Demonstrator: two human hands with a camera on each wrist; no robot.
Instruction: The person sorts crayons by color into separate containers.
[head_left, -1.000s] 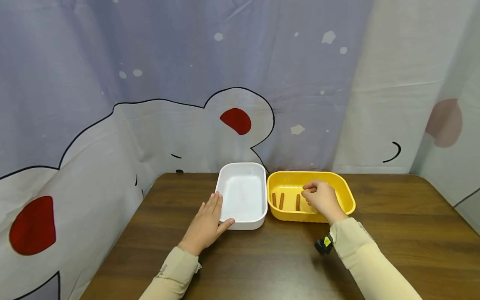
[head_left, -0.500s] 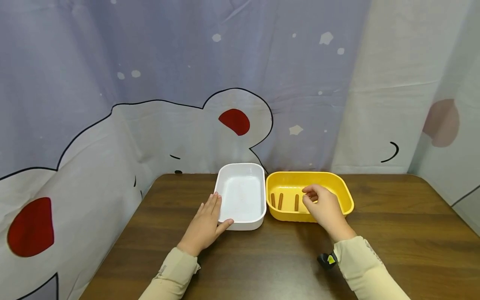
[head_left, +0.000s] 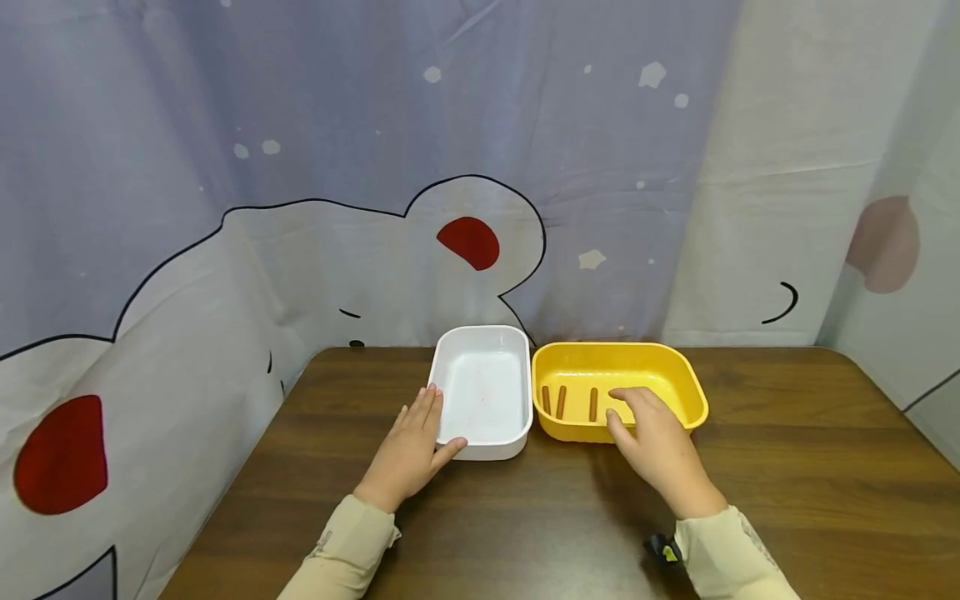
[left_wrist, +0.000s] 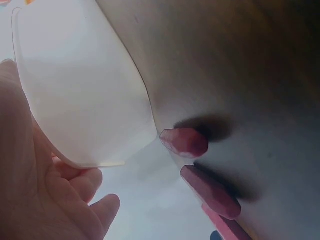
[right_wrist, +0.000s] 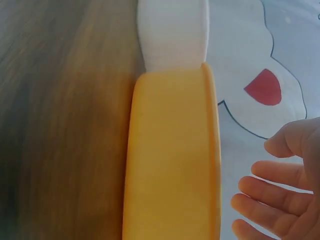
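In the head view, my left hand (head_left: 405, 454) rests its straight fingers on the left rim of a white tray (head_left: 487, 451). My right hand (head_left: 660, 450) is over the front rim of a yellow tray (head_left: 577, 431), thumb and forefinger apart, holding nothing. Three thin brown sticks lie in the yellow tray; the rightmost stick (head_left: 593, 405) is nearest that hand. The right wrist view shows the hand's fingers (right_wrist: 285, 200) spread beside the yellow wall. The left wrist view shows reddish elongated faceted pieces (left_wrist: 212, 192) on the table beside the white tray; their kind is unclear.
Both trays stand side by side near the back edge of a brown wooden table (head_left: 525, 533). A printed curtain (head_left: 337, 267) hangs behind and along the left. A small black device (head_left: 663, 549) is worn at my right wrist.
My right hand has drawn back toward me, and its thumb and forefinger have spread from nearly touching. The left hand and both trays have stayed in place; the three sticks look unmoved.
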